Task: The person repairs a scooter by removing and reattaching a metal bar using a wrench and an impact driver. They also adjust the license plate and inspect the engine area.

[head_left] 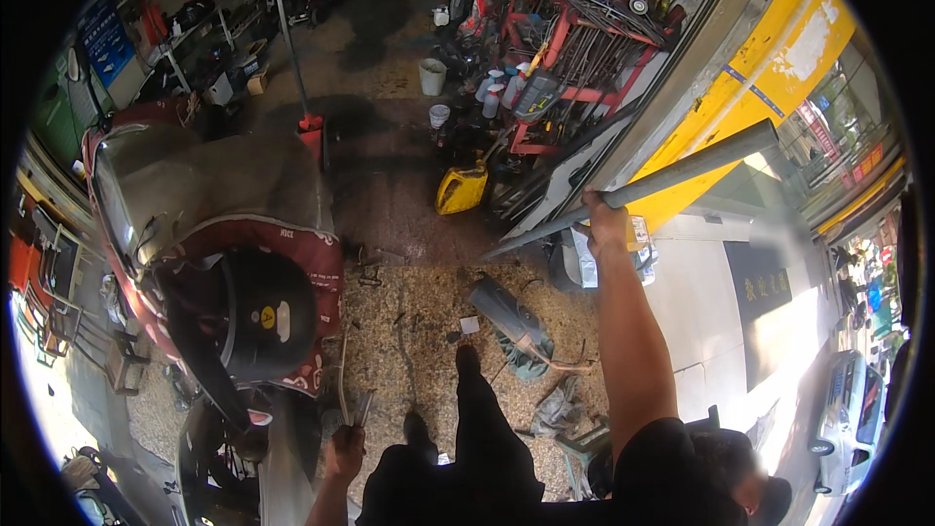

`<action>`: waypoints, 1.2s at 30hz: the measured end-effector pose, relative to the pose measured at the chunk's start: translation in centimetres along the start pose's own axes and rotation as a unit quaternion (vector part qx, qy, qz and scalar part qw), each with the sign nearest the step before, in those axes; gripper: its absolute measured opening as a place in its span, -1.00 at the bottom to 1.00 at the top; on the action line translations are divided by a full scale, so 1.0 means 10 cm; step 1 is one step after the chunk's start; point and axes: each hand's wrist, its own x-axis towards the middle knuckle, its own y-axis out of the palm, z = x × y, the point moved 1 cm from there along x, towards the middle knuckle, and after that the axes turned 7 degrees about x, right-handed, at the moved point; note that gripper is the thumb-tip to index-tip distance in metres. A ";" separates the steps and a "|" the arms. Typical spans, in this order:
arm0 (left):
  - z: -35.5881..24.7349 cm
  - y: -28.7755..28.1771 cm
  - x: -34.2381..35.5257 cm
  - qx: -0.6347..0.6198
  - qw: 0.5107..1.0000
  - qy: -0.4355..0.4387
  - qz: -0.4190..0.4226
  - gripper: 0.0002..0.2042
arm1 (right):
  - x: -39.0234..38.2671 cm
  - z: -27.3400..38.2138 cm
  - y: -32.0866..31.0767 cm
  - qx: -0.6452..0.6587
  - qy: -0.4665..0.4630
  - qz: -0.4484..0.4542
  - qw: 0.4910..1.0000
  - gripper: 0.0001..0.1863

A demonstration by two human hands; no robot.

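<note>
My right hand (608,224), on an outstretched arm, is closed round a long grey pipe (696,168). The pipe slants across the doorway, its broader end up at the right and its thin end low at the left. Lower left, my left hand (344,453) is closed on a slim metal tool (364,409) with narrow upright parts; its exact kind is unclear. On the speckled floor ahead of my feet lies a dark grey exhaust muffler (508,312) with a bent pipe, over a greenish cloth (521,358).
A scooter (209,195) with a windshield and maroon cover stands at left. Ahead are a yellow jug (462,188), a white bucket (432,76) and a red tool rack (584,95). A yellow panel (750,58) borders the doorway. Another person (730,468) is close at lower right.
</note>
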 end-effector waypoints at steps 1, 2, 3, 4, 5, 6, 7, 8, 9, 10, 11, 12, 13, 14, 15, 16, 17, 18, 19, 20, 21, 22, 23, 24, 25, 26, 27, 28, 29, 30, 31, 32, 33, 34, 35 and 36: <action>-0.08 -0.03 0.08 0.060 0.998 0.035 -0.002 -0.68 | 0.30 0.00 0.13 0.020 0.002 -0.009 1.000 -0.57; -0.15 -0.01 0.16 0.066 0.998 0.008 -0.006 -0.68 | 0.60 0.00 0.23 0.044 0.007 -0.026 0.999 -0.57; -0.22 0.03 0.23 0.071 0.997 -0.012 -0.018 -0.68 | 0.88 -0.01 0.35 0.041 -0.010 -0.029 0.999 -0.60; -0.28 0.07 0.32 0.083 0.996 -0.029 -0.031 -0.68 | 1.16 -0.03 0.48 0.039 -0.009 -0.024 0.999 -0.60; -0.31 0.11 0.44 0.113 0.992 -0.060 -0.019 -0.68 | 1.44 -0.06 0.57 0.040 -0.009 -0.027 0.999 -0.60; -0.33 0.15 0.52 0.152 0.984 -0.093 0.000 -0.68 | 1.70 -0.08 0.60 0.037 -0.005 -0.035 0.999 -0.60; -0.33 0.21 0.57 0.118 0.990 -0.079 -0.009 -0.67 | 1.94 -0.13 0.67 0.035 -0.015 -0.063 0.997 -0.63; -0.31 0.27 0.61 0.080 0.994 -0.070 -0.019 -0.66 | 2.19 -0.14 0.71 0.042 -0.018 -0.074 0.996 -0.62; -0.28 0.35 0.63 0.075 0.996 -0.038 -0.007 -0.74 | 2.41 -0.18 0.76 0.049 -0.018 -0.083 0.995 -0.61; -0.23 0.43 0.65 0.069 0.998 -0.005 0.001 -0.82 | 2.63 -0.20 0.83 0.055 -0.019 -0.086 0.995 -0.60; -0.19 0.51 0.65 0.064 0.998 0.026 0.008 -0.88 | 2.83 -0.22 0.87 0.061 -0.010 -0.088 0.994 -0.62; -0.16 0.59 0.66 0.041 0.999 0.011 0.000 -0.86 | 3.01 -0.24 0.90 0.059 -0.002 -0.079 0.995 -0.64; -0.15 0.68 0.68 0.019 1.000 -0.004 -0.008 -0.84 | 3.18 -0.25 0.92 0.057 0.011 -0.070 0.996 -0.67; -0.15 0.75 0.74 -0.004 1.000 -0.018 -0.015 -0.82 | 3.33 -0.25 0.95 0.055 0.023 -0.055 0.997 -0.69; -0.20 0.79 0.74 0.042 0.999 -0.003 -0.024 -0.77 | 3.48 -0.24 0.98 0.041 0.040 -0.065 0.996 -0.74; -0.27 0.84 0.78 0.037 0.999 0.010 -0.027 -0.76 | 3.62 -0.23 1.00 0.059 0.042 -0.054 0.996 -0.73; -0.37 0.88 0.81 0.033 0.999 0.021 -0.031 -0.75 | 3.76 -0.23 1.02 0.073 0.049 -0.044 0.995 -0.72; -0.49 0.90 0.82 0.028 0.999 0.031 -0.034 -0.74 | 3.88 -0.24 1.04 0.086 0.058 -0.035 0.994 -0.71; -0.62 0.89 0.89 0.124 0.988 0.092 -0.025 -0.73 | 4.03 -0.26 1.05 0.093 0.060 -0.053 0.992 -0.67; -0.75 0.90 0.92 0.120 0.990 0.064 -0.024 -0.73 | 4.20 -0.25 1.01 0.114 0.047 -0.042 0.992 -0.62; -0.86 0.92 0.97 0.115 0.992 0.036 -0.024 -0.73 | 4.40 -0.29 1.01 0.147 0.001 -0.116 0.982 -0.75; -0.97 0.94 1.03 0.110 0.994 0.008 -0.026 -0.73 | 4.61 -0.31 0.93 0.144 0.001 -0.093 0.985 -0.71; -1.09 0.96 1.02 0.104 0.994 -0.023 -0.032 -0.73 | 4.85 -0.33 0.84 0.096 -0.034 -0.141 0.985 -0.70; -1.16 0.90 1.18 0.069 0.997 -0.023 -0.012 -0.66 | 5.12 -0.30 0.68 -0.050 0.019 -0.182 0.982 -0.70; -1.23 0.94 1.18 0.019 0.997 -0.081 0.000 -0.67 | 5.35 -0.29 0.54 -0.091 -0.013 -0.143 0.985 -0.67; -1.31 0.94 1.18 0.164 0.984 -0.053 0.044 -0.69 | 5.56 -0.29 0.41 -0.087 -0.040 -0.104 0.990 -0.63; -1.39 1.00 1.18 -0.012 0.998 -0.065 -0.010 -0.69 | 5.74 -0.28 0.28 -0.048 -0.040 -0.074 0.995 -0.59; -1.43 1.00 1.25 0.004 0.995 -0.098 -0.001 -0.73 | 5.90 -0.23 0.18 -0.020 -0.014 -0.046 0.999 -0.57; -1.48 0.97 1.24 0.058 0.983 -0.172 0.016 -0.74 | 6.04 -0.20 0.10 0.005 0.029 -0.052 0.998 -0.57; -1.54 1.00 1.28 0.063 0.968 -0.241 0.012 -0.73 | 6.13 -0.15 0.03 -0.017 0.021 -0.042 0.999 -0.58; -1.62 0.99 1.31 0.068 0.982 -0.176 -0.016 -0.72 | 6.16 -0.14 -0.01 -0.057 -0.018 -0.009 0.998 -0.62; -1.67 0.99 1.33 0.044 0.985 -0.162 -0.034 -0.73 | 6.14 -0.15 -0.02 -0.071 -0.033 -0.056 0.995 -0.65; -1.71 1.00 1.36 0.067 0.979 -0.192 -0.033 -0.70 | 6.05 -0.21 -0.04 -0.127 -0.074 -0.064 0.987 -0.72; -1.72 0.99 1.38 0.079 0.974 -0.211 -0.017 -0.69 | 5.91 -0.30 -0.03 -0.109 -0.090 -0.059 0.988 -0.75; -1.72 1.01 1.39 0.077 0.973 -0.216 -0.021 -0.68 | 5.74 -0.41 -0.05 -0.150 -0.051 -0.021 0.987 -0.76; -1.70 1.02 1.39 0.076 0.972 -0.221 -0.031 -0.67 | 5.47 -0.61 -0.05 -0.103 -0.080 0.027 0.991 -0.71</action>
